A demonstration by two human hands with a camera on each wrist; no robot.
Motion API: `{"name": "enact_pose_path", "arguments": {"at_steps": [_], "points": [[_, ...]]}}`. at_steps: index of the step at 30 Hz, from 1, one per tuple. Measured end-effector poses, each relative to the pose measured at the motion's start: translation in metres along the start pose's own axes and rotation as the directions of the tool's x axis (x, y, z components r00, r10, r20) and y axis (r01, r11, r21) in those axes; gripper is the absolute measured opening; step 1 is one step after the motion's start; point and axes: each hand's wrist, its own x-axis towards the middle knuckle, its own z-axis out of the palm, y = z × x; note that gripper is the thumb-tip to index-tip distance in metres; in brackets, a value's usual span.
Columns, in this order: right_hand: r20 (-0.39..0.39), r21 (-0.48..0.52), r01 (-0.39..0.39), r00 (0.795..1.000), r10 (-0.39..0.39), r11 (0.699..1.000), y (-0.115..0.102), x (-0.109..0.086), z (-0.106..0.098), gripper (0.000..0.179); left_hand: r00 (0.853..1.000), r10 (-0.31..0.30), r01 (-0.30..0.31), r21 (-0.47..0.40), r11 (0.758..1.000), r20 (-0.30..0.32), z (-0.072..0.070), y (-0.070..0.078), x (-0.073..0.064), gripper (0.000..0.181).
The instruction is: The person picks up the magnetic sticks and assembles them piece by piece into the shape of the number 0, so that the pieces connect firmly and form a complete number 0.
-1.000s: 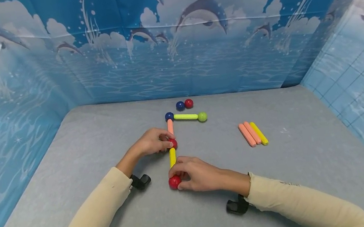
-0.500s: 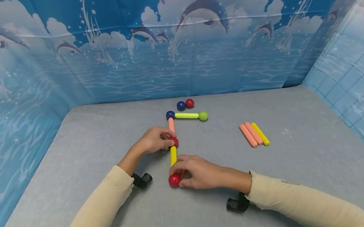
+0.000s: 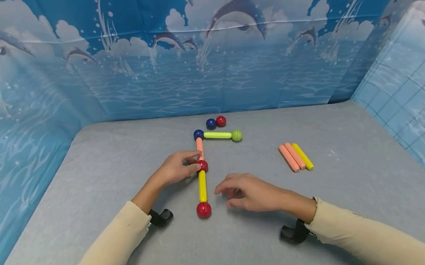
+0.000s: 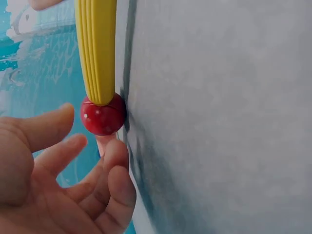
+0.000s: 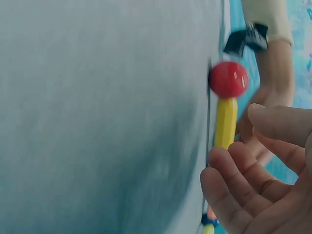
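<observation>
A chain of magnetic sticks and balls lies on the grey table. From its near end run a red ball point(image 3: 204, 209), a yellow stick point(image 3: 202, 187), a middle red ball point(image 3: 202, 166), a salmon stick point(image 3: 200, 147) and a blue ball point(image 3: 198, 135). A lime stick point(image 3: 218, 135) joins the blue ball to a green ball point(image 3: 236, 135). My left hand point(image 3: 178, 167) is at the middle red ball; in the left wrist view its thumb stands off the ball, fingers loosely spread. To the right of the yellow stick, my right hand point(image 3: 251, 192) hovers with relaxed fingers, holding nothing.
Behind the chain sit a loose blue ball point(image 3: 211, 124) and a loose red ball point(image 3: 221, 121). Two salmon sticks point(image 3: 288, 158) and a yellow stick point(image 3: 303, 156) lie side by side to the right. A dolphin-print curtain point(image 3: 205, 79) rises around the table point(image 3: 347, 190).
My right hand has let go of the near red ball and moved right, off the chain. The left hand has loosened and drawn slightly left from the middle red ball.
</observation>
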Motion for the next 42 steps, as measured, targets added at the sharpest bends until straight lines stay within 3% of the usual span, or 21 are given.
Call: {"name": "enact_pose_path", "arguments": {"at_steps": [7, 12, 16, 20, 25, 28, 37, 42], "points": [[-0.099, -0.033, -0.030, 0.995, 0.026, 0.999, 0.020, -0.023, -0.024, 0.036, 0.994, 0.085, -0.078, 0.106, 0.991, -0.069, 0.002, 0.001, -0.021, 0.042], [-0.229, -0.072, -0.065, 0.972, 0.047, 0.995, 0.039, -0.043, -0.046, 0.034, 0.984, 0.156, -0.144, 0.143, 0.979, -0.083, 0.007, 0.001, -0.041, 0.037], [-0.335, -0.163, -0.131, 0.940, 0.070, 0.978, 0.056, -0.061, -0.063, 0.029, 0.971, 0.238, -0.233, 0.163, 0.959, -0.011, 0.014, 0.001, -0.060, 0.037], [-0.404, -0.270, -0.249, 0.906, 0.125, 0.930, 0.067, -0.075, -0.079, 0.027, 0.951, 0.292, -0.305, 0.166, 0.938, 0.096, 0.020, 0.002, -0.075, 0.039], [-0.418, -0.338, -0.376, 0.881, 0.220, 0.863, 0.081, -0.079, -0.088, 0.029, 0.945, 0.261, -0.291, 0.137, 0.947, 0.198, 0.024, 0.004, -0.080, 0.043], [-0.414, -0.355, -0.415, 0.873, 0.258, 0.838, 0.092, -0.079, -0.085, 0.028, 0.944, 0.242, -0.275, 0.129, 0.953, 0.224, 0.029, 0.003, -0.080, 0.044], [-0.396, -0.405, -0.509, 0.847, 0.356, 0.760, 0.100, -0.071, -0.079, 0.031, 0.965, 0.206, -0.228, 0.130, 0.965, 0.161, 0.036, 0.006, -0.082, 0.038], [-0.406, -0.427, -0.515, 0.844, 0.351, 0.743, 0.098, -0.068, -0.079, 0.028, 0.970, 0.202, -0.219, 0.115, 0.969, 0.137, 0.037, 0.006, -0.081, 0.037]]}}
